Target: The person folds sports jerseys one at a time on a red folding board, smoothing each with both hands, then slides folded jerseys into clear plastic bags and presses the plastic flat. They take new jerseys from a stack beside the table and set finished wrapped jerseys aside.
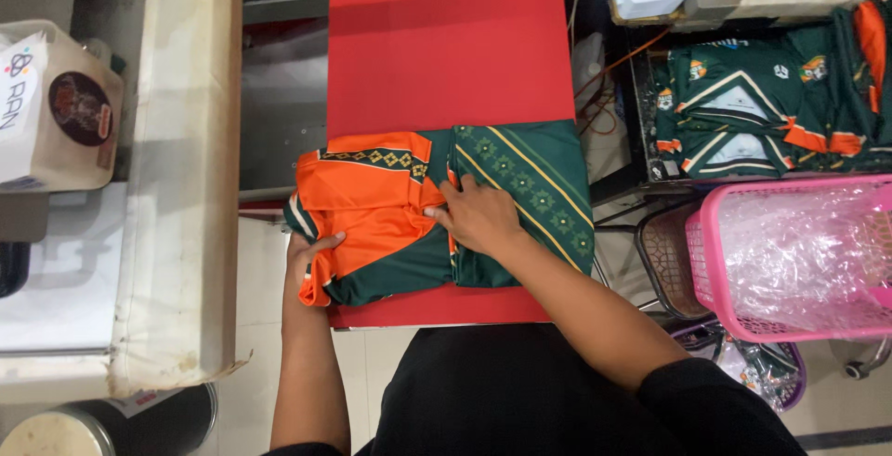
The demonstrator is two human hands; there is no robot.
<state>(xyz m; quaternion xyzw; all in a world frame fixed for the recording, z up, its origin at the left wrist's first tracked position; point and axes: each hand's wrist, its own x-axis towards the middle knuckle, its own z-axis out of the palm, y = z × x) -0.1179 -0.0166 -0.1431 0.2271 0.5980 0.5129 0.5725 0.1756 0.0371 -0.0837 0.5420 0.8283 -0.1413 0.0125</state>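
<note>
In the head view, a folded orange-and-green patterned fabric jersey (437, 214) is laid on a flat red board (446, 47). Its left edge is gripped by the left hand (311, 256); the right hand (478, 214) is pressed flat and open on its middle. Folding appears nearly finished.

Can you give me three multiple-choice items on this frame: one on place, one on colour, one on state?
1. Where does the folded shirt lie?
A. in the pink basket
B. on the red board
C. on the floor

2. Which colours does that shirt show?
A. orange and green
B. blue and white
C. black and yellow

3. What is the right hand doing?
A. hanging clear of the shirt
B. holding a bag
C. pressing flat on the shirt

Answers:
1 B: the shirt rests on the red board.
2 A: orange panel left, green patterned panel right.
3 C: its palm lies on the cloth, while the left hand grips the orange edge.
</note>
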